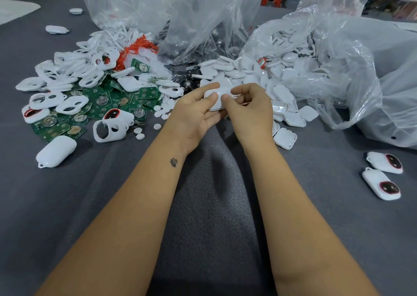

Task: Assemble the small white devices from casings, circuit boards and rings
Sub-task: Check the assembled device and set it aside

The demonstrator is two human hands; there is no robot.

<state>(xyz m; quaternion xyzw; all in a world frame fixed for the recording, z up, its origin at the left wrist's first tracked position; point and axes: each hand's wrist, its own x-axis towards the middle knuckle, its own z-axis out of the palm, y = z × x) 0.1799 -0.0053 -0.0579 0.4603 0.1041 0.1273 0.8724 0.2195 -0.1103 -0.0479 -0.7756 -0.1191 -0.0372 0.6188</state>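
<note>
Fingers [213, 97] of both hands pinch one white casing [217, 102], held just above the table [203, 183] in front of the parts heap. Left hand [194, 115] cradles it from below, thumb on top; right hand [248, 106] grips the right edge. Likely light, stiff, smooth plastic, so slippery: hold by the rims, not the faces. Circuit boards [99, 106] lie left, finished devices [383, 174] far right.

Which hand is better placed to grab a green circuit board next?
Probably the left hand: the green circuit boards lie on its side. The right hand would have to cross over, though both now hold the white plastic casing.
</note>
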